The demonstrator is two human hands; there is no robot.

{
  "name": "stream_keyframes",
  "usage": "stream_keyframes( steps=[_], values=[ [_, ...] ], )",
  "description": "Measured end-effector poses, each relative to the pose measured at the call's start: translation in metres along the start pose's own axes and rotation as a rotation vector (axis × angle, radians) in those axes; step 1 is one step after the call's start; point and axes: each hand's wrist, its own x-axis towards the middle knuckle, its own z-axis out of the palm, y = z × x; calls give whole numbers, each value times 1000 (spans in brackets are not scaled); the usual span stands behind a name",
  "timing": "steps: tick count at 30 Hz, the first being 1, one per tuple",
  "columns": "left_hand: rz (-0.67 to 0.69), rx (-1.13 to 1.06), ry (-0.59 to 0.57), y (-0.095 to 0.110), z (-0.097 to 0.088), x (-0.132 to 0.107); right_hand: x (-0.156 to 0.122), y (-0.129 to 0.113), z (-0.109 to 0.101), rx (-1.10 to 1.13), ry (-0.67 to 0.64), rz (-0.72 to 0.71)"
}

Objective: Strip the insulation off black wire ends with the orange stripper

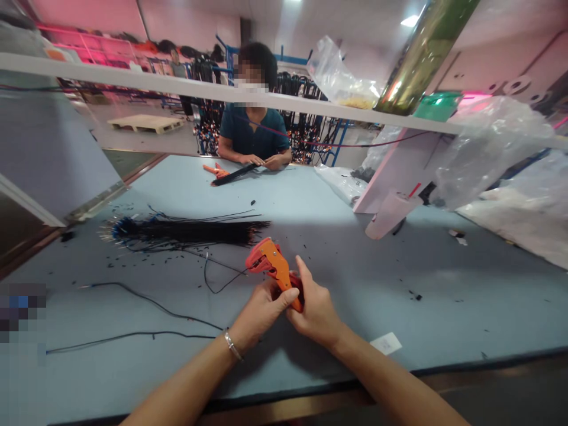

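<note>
An orange and red wire stripper (278, 269) is held over the table in front of me, its jaws pointing up and to the left. My left hand (265, 309) grips its handles from the left, thumb across the orange side. Around the handles from the right is my right hand (316, 305), with the index finger stretched up. A thin black wire (216, 291) curves up to the jaws; whether it sits inside them I cannot tell. Two more black wires (164, 309) run over the table toward my left wrist, which partly hides their ends.
Left of centre lies a thick bundle of black wires (199, 231) with blue ends, with small black scraps around it. Across the table (444, 254) a person (254, 133) handles black wires beside another orange tool (216, 171). A white shelf beam (177, 83) crosses above; a cup (390, 216) leans right.
</note>
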Motion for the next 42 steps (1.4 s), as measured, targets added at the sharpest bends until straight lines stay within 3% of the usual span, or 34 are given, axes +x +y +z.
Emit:
stream_keyframes(
  steps=[5, 10, 14, 19, 22, 25, 32, 38, 42],
  values=[
    [66, 7, -27, -2, -4, 1, 2, -2, 3, 33, 29, -82],
    [122, 111, 31, -13, -4, 2, 6, 0, 7, -118, 18, -13],
    [163, 234, 55, -11, -3, 2, 8, -2, 8, -41, 52, 17],
    [93, 161, 52, -2, 1, 3, 10, -4, 4, 27, 34, -4],
    [35, 90, 69, 2, 3, 2, 10, 0, 1, -36, 10, 20],
    [-11, 156, 72, 6, 2, -1, 11, 8, -2, -145, 16, 45],
    [-222, 345, -114, 11, -4, -4, 19, 29, -19, -393, 54, 126],
    [-354, 263, -515, 18, -6, -13, 18, 41, -27, -567, 6, 155],
    [-347, 292, -533, 23, -11, -15, 16, 43, -27, -581, -2, 152]
  ],
)
